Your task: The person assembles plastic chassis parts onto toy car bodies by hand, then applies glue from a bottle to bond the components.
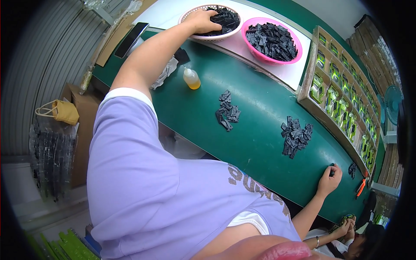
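Note:
My left hand (202,21) reaches into a pale round basket (185,17) at the far left, its thumb and fingers apart. The fingertips touch the heap of small black plastic pieces (229,19) inside and are partly hidden among them. My right hand (330,180) is over the green table (260,169) at the right. Its fingers are curled around something small and dark, apparently a black plastic piece (332,173), mostly hidden by them. Between my hands lie two loose piles of similar pieces, one pile (227,112) at mid-table and another pile (296,136) further right.
A pink bowl (300,45) full of black pieces stands beside the basket. Nearby are a bottle of yellow liquid (191,79) and a phone (131,40). Along the right runs a wooden divided tray (308,89) of green items. Orange-handled pliers (361,187) lie near another person's hands (346,229).

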Tool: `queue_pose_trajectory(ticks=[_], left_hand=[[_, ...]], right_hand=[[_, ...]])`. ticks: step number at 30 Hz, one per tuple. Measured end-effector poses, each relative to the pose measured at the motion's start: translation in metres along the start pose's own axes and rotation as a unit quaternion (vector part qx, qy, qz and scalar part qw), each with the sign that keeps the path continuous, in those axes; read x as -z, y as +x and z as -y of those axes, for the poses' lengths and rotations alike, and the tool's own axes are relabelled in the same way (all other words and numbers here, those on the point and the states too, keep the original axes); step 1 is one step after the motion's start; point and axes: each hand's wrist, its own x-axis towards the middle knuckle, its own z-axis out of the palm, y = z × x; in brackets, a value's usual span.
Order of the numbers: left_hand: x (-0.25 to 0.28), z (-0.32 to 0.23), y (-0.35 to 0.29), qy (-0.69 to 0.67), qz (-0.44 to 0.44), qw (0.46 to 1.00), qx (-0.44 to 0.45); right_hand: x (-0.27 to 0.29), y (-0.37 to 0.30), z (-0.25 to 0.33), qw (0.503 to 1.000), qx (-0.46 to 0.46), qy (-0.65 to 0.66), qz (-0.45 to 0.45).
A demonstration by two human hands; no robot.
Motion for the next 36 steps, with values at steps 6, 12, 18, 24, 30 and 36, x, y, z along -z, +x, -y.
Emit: queue_pose_trajectory(ticks=[6, 12, 18, 24, 30, 36], left_hand=[[0.015, -0.018, -0.002, -0.054, 0.041, 0.996, 0.049], [0.012, -0.016, -0.004, -0.009, -0.053, 0.998, 0.018], [0.006, -0.008, 0.003, 0.001, -0.011, 1.0, 0.018], [0.01, -0.006, 0.002, -0.051, -0.037, 0.998, 0.011], [0.009, -0.001, 0.003, -0.049, -0.081, 0.995, 0.016], [0.015, -0.003, 0.005, -0.102, -0.125, 0.987, 0.016]], right_hand=[[0.0, -0.001, -0.003, 1.0, -0.007, -0.001, 0.005], [0.0, 0.0, 0.0, 1.0, 0.007, -0.014, 0.0], [-0.001, 0.0, -0.003, 1.0, -0.001, -0.008, 0.003], [-0.001, 0.0, -0.003, 1.0, 0.014, -0.022, -0.007], [0.0, 0.001, -0.002, 1.0, 0.023, -0.012, -0.006], [-0.002, -0.001, -0.006, 0.999, 0.03, -0.018, -0.014]])
